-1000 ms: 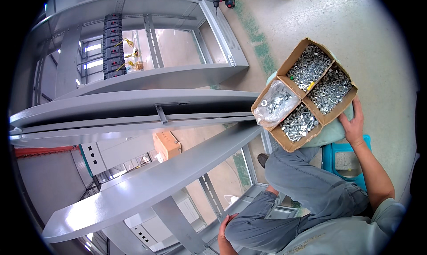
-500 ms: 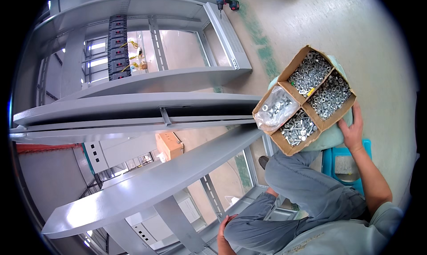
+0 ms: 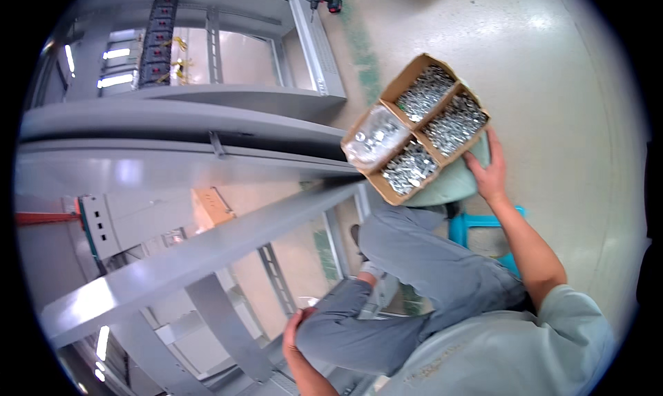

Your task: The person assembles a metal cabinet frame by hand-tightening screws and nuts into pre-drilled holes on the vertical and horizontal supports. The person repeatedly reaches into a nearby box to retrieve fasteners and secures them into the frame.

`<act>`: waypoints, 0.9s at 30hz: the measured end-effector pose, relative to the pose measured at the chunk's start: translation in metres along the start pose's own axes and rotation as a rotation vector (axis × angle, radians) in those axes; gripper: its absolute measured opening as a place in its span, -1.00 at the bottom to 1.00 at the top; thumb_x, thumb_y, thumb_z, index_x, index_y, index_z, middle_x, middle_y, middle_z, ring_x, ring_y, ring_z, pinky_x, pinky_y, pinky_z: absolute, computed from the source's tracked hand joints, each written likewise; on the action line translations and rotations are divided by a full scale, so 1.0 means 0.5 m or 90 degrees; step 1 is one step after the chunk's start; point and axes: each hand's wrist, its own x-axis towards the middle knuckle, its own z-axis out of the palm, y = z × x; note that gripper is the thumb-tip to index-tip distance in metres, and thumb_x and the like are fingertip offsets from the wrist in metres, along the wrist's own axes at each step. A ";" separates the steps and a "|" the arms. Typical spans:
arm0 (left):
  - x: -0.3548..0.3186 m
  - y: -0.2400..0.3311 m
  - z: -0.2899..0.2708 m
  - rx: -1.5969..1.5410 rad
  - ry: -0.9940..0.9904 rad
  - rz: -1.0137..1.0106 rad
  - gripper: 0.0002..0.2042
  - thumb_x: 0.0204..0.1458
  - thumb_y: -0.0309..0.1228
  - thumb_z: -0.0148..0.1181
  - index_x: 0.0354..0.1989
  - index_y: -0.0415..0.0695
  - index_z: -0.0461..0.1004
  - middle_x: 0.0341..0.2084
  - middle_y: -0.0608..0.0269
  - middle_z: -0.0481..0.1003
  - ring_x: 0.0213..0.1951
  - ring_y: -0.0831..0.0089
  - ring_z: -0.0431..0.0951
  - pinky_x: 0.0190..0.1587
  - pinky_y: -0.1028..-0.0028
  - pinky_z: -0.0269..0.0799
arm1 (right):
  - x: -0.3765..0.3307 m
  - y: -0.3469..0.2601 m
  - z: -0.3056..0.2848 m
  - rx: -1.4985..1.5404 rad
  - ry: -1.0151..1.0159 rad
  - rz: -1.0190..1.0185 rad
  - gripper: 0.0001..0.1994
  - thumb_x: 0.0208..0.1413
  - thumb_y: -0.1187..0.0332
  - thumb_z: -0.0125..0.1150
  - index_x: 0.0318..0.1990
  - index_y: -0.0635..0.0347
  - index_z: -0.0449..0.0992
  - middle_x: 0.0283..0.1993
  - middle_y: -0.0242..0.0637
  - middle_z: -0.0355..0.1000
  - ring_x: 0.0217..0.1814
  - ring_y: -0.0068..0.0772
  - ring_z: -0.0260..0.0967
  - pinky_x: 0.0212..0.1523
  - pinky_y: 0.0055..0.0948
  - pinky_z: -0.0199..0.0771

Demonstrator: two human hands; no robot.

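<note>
Right hand (image 3: 489, 173) grips the cardboard box (image 3: 414, 128) at its near edge; left hand (image 3: 293, 330) rests on our knee, holding nothing.
We judge it heavy with loose metal fasteners (image 3: 452, 123), its walls soft: support it underneath, keep it level.

cardboard box (image 3: 414, 128): open-topped, brown, divided into four compartments, located upper right of centre of the frame. three compartments contain loose silver metal fasteners; the left compartment contains a clear plastic bag of similar parts. the box sits tilted on a pale green stool seat (image 3: 449, 183), overhanging its edge.
</note>
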 end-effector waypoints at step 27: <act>0.461 0.223 -0.159 0.282 0.382 0.587 -0.40 -0.10 -0.20 0.40 0.16 -0.13 0.48 0.00 -0.11 0.56 0.07 0.03 0.56 0.10 0.25 0.46 | 0.137 -0.412 0.118 -0.281 -0.338 -0.385 -0.83 0.12 0.46 0.25 -0.17 0.34 0.60 -0.25 -0.18 0.54 -0.26 -0.28 0.50 -0.15 -0.41 0.47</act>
